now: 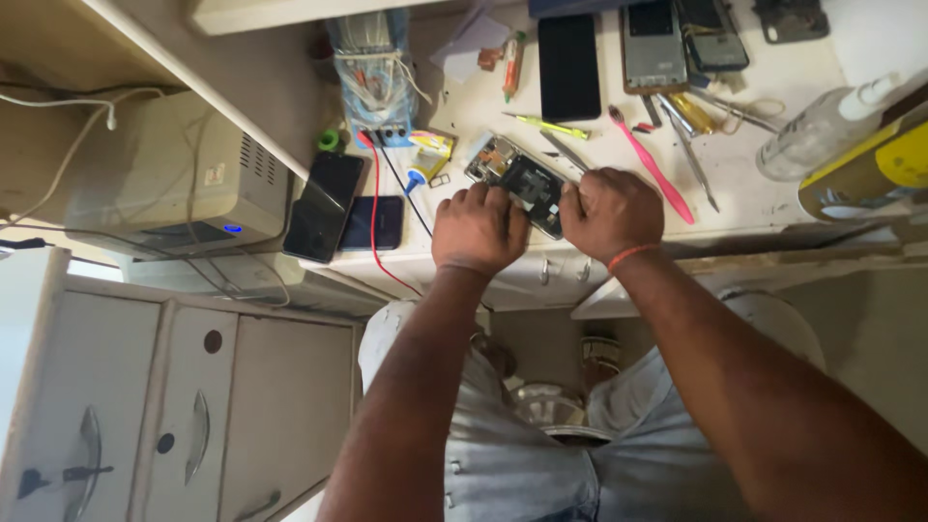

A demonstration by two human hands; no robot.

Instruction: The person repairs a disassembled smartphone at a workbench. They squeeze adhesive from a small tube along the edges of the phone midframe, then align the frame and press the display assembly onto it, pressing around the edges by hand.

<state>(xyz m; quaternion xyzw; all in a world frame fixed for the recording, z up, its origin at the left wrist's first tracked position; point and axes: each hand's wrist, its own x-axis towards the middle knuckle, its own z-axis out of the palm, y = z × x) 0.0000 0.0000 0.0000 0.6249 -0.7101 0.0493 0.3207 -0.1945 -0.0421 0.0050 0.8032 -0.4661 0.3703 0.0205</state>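
Head view: both hands press on an opened smartphone point(517, 182) lying near the front edge of the white surface point(802, 72). The left hand point(478, 230) curls over its near end, and the right hand point(609, 213) grips its right side. A pink toothbrush point(652, 166) lies just right; two dark phones point(343, 208) rest left.

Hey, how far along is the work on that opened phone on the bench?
Done: the opened phone lies with its back off and its insides bare. In hand: the left hand and right hand both press on its near end. Left: it is not closed up; the tweezers and pink toothbrush lie beside it.
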